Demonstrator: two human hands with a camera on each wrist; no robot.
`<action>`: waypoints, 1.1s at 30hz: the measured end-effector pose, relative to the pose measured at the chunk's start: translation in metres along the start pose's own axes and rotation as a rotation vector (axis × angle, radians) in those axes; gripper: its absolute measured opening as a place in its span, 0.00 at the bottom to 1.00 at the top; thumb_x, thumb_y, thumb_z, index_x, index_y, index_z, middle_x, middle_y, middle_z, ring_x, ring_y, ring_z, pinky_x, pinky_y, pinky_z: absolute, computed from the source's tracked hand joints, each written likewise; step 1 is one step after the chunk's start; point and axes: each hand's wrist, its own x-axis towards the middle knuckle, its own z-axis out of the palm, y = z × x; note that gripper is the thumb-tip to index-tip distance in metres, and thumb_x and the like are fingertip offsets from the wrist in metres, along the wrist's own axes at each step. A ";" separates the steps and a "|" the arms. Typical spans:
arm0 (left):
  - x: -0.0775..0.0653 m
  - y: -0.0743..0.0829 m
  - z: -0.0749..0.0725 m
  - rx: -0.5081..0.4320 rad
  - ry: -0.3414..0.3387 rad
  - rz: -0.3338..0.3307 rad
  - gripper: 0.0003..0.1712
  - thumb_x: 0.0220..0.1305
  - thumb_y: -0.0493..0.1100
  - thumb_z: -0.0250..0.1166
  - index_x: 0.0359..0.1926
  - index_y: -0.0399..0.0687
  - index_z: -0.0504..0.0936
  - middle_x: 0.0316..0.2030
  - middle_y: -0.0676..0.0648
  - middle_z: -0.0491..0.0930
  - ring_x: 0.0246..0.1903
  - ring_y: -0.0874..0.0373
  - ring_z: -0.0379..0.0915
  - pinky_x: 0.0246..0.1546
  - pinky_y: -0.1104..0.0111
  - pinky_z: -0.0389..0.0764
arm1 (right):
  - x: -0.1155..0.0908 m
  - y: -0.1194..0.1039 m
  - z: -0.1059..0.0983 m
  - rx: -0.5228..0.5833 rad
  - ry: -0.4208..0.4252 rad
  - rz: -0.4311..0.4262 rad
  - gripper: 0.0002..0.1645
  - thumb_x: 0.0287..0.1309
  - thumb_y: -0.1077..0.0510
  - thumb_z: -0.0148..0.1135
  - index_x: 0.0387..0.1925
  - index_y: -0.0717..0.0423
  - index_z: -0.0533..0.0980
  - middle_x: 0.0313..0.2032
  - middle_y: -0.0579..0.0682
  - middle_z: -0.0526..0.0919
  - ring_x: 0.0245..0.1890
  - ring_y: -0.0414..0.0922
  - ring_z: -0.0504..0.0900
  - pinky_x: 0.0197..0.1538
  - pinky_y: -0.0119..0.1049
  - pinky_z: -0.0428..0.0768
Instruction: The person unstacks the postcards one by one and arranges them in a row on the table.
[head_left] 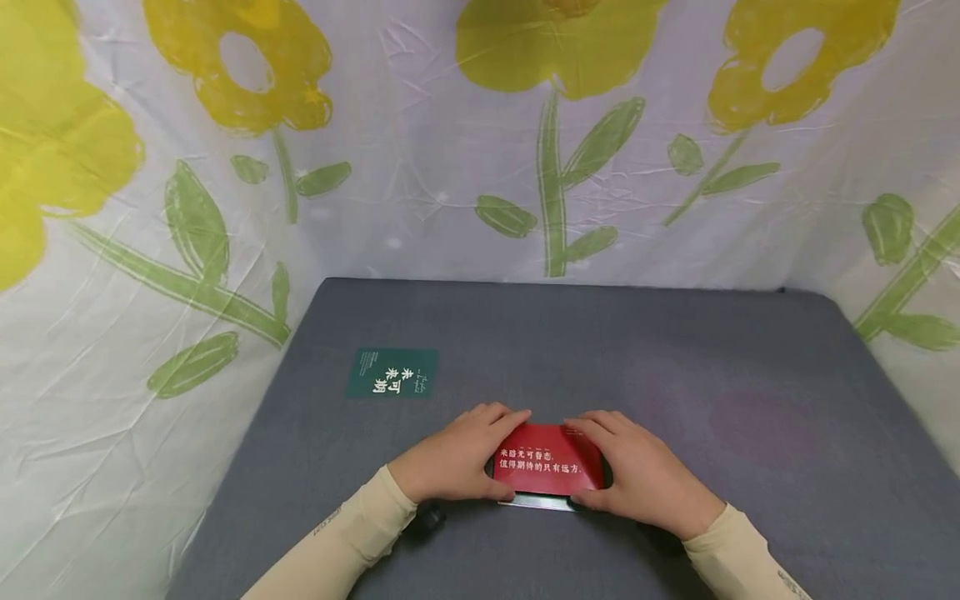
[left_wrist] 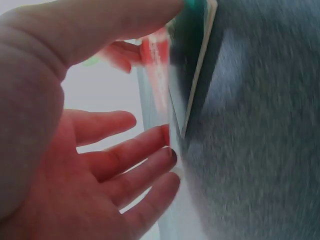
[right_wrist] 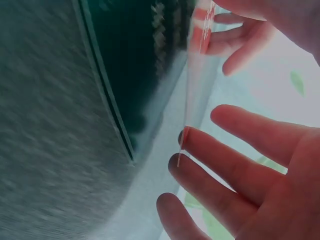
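Observation:
A red card with two lines of white Chinese writing is held between both hands, just above the table. My left hand grips its left end, thumb at the near edge and fingertips at the far edge. On the right end, my right hand has the same grip. Below the red card, a dark green card lies over the table in the right wrist view, and its thin pale edge shows in the left wrist view. From the head, only a light strip shows under the red card's near edge.
Another green card with white Chinese writing lies flat on the grey table, farther off to the left. White cloth printed with yellow flowers hangs behind and along the sides. A small black object sits under the left wrist.

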 end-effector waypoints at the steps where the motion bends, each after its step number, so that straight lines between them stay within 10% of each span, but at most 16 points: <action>1: 0.000 -0.003 -0.002 -0.002 0.007 0.000 0.58 0.57 0.57 0.82 0.83 0.49 0.64 0.70 0.51 0.74 0.67 0.55 0.71 0.71 0.58 0.77 | 0.004 0.000 -0.001 0.001 0.000 -0.001 0.51 0.44 0.40 0.88 0.69 0.48 0.78 0.62 0.42 0.83 0.62 0.45 0.82 0.61 0.49 0.88; 33: 0.012 -0.107 -0.061 -0.009 0.086 -0.219 0.62 0.53 0.53 0.86 0.84 0.50 0.64 0.77 0.45 0.72 0.77 0.47 0.66 0.78 0.45 0.64 | 0.148 -0.009 0.027 0.058 -0.129 0.069 0.55 0.46 0.39 0.86 0.75 0.48 0.73 0.69 0.51 0.79 0.67 0.52 0.78 0.62 0.54 0.88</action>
